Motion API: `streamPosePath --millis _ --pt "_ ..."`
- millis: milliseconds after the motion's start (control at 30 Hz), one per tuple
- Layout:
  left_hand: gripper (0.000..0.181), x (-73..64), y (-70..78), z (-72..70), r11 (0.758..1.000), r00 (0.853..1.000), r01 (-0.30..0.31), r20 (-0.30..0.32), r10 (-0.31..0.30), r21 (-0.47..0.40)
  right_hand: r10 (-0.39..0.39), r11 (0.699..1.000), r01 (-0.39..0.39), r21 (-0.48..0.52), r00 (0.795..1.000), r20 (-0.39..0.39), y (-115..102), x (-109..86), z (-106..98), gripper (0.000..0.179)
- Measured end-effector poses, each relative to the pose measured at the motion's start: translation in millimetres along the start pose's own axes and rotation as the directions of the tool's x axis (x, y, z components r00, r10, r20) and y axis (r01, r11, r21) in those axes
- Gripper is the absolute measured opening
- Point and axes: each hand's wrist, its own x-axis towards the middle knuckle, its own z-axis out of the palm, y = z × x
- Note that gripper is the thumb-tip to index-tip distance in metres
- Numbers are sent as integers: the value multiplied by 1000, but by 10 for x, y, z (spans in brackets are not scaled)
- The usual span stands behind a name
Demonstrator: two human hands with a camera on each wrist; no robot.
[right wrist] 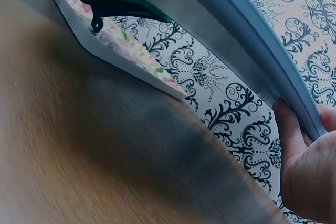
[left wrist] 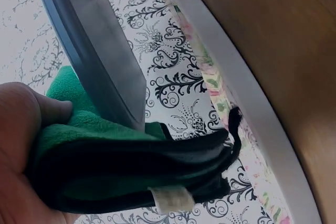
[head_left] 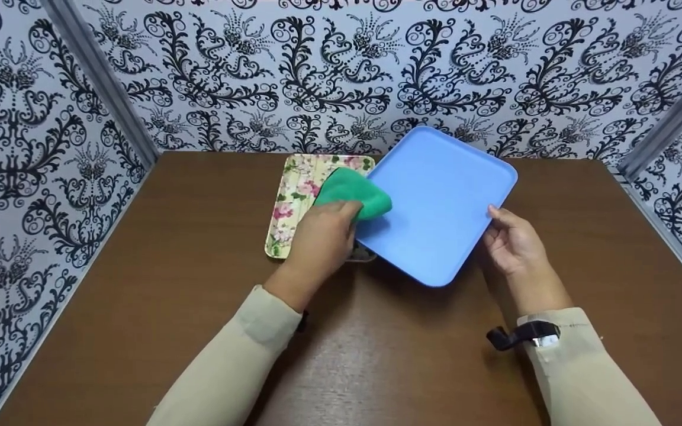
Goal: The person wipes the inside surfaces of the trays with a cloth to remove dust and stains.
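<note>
In the head view a blue tray (head_left: 430,207) is held tilted above the table, its inner face toward me. My right hand (head_left: 515,242) grips its right edge, thumb on the front; the right wrist view shows the fingers (right wrist: 326,116) wrapped on that rim. My left hand (head_left: 323,236) holds a folded green cloth (head_left: 350,192) over the tray's left side. Up close in the left wrist view, the cloth (left wrist: 73,124) has a dark border, a small loop and a white tag, and it lies around the tray's edge.
A floral tray (head_left: 288,207) lies on the brown table (head_left: 199,236) behind my left hand, partly covered by the blue tray and the cloth. Patterned black-and-white walls (head_left: 329,71) enclose the table at the back and sides.
</note>
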Motion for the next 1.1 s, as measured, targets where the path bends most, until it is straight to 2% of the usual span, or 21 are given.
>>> streamPosePath --millis 167,333,467,667,1100 --pt "17 -19 30 15 998 1000 -25 -7 25 52 -31 999 31 -20 1000 5 31 -20 37 22" --pt "11 -35 39 49 997 999 -54 5 54 47 -43 998 44 -49 999 10 56 -33 83 21" --pt "12 -42 66 61 997 998 -68 15 68 22 -40 998 41 -53 999 9 73 -38 105 18" --pt "17 -53 116 82 999 998 -51 41 51 -15 -43 997 43 -64 999 -7 108 -54 132 18" --pt "24 -81 258 101 983 987 1 160 29 -182 -64 994 62 -86 998 -23 236 -83 192 19"
